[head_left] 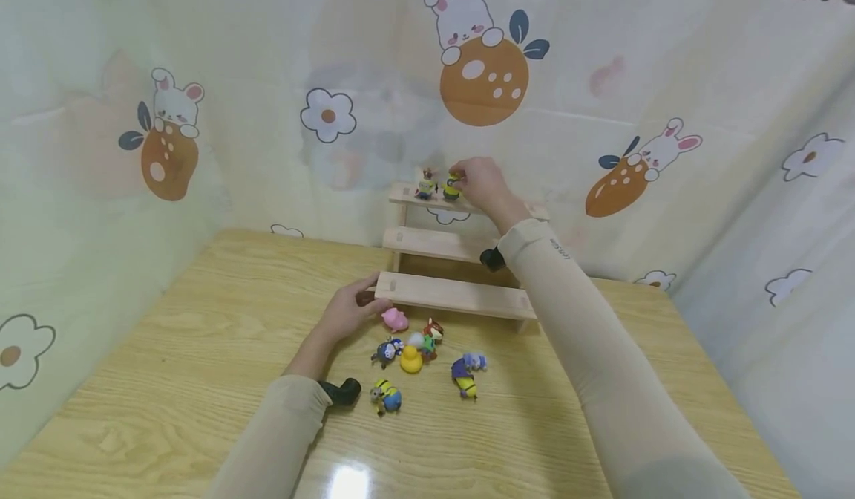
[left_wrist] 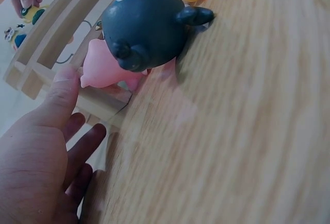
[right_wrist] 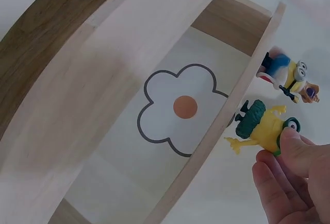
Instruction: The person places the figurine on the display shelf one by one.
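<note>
My right hand (head_left: 482, 183) is at the top step of a small wooden display stand (head_left: 461, 296). Thumb and fingertips pinch the head of a yellow one-eyed minion figure (right_wrist: 265, 128) with dark green lower body; its feet are at the step's edge. Beside it on the same step stands another minion figure (head_left: 426, 185) with a brown top piece and blue clothes. My left hand (head_left: 344, 312) is at the left end of the lowest step, its thumb against the wood and the other fingers extended. Close to that thumb lies a pink pig toy (left_wrist: 105, 67).
In front of the stand lie a yellow duck (head_left: 411, 361), a dark blue figure (head_left: 387, 352), a fox figure (head_left: 433, 330), a blue-and-yellow minion (head_left: 389, 395) and a purple-and-yellow figure (head_left: 464, 380). A patterned curtain (head_left: 374, 53) hangs behind the wooden table (head_left: 267, 284).
</note>
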A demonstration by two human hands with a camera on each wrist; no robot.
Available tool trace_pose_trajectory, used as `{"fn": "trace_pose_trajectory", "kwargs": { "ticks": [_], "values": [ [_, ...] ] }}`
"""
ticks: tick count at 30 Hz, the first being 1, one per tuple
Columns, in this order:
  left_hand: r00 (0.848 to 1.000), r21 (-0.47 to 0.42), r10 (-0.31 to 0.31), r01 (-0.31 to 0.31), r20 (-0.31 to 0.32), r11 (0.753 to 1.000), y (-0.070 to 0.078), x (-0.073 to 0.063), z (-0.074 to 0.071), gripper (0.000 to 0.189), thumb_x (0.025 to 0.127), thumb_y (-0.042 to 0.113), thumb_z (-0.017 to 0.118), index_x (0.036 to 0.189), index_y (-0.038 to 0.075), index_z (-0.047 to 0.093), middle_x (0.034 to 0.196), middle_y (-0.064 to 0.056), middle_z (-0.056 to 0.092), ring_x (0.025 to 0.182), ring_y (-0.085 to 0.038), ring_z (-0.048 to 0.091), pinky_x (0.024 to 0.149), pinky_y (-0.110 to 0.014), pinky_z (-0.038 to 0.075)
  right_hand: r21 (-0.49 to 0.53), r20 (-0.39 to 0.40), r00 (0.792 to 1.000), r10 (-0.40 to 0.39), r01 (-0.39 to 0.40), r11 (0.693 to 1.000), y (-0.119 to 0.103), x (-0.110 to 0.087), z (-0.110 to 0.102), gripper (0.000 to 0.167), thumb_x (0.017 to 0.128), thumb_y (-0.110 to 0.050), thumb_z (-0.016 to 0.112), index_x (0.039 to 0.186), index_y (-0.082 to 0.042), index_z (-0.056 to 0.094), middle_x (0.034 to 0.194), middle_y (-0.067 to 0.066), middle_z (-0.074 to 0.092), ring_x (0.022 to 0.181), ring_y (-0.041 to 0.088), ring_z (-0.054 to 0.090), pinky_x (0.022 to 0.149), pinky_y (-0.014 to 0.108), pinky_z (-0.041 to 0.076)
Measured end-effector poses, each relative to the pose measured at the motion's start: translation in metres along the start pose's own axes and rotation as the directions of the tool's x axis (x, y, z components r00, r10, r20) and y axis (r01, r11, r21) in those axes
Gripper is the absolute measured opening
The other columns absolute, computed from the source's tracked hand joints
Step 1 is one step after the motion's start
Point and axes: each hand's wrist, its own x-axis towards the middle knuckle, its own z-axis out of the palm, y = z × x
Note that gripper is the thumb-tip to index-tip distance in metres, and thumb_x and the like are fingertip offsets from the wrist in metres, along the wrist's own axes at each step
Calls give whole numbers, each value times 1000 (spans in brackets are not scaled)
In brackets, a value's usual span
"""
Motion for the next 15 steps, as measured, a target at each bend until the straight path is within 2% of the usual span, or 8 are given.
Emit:
{"fn": "trace_pose_trajectory", "kwargs": {
  "ticks": [15],
  "values": [
    [1000, 8, -12, 12, 0, 1000, 1, -1, 1, 79, 83, 49, 67, 148, 18, 35, 148, -3, 43, 124, -27, 53, 106, -42, 43, -7, 24, 1000, -7, 7, 1000, 5, 1, 3, 33, 92, -6, 59, 125, -2, 60, 127, 15, 61, 119, 31, 55, 104, 40, 43]
  ]
}}
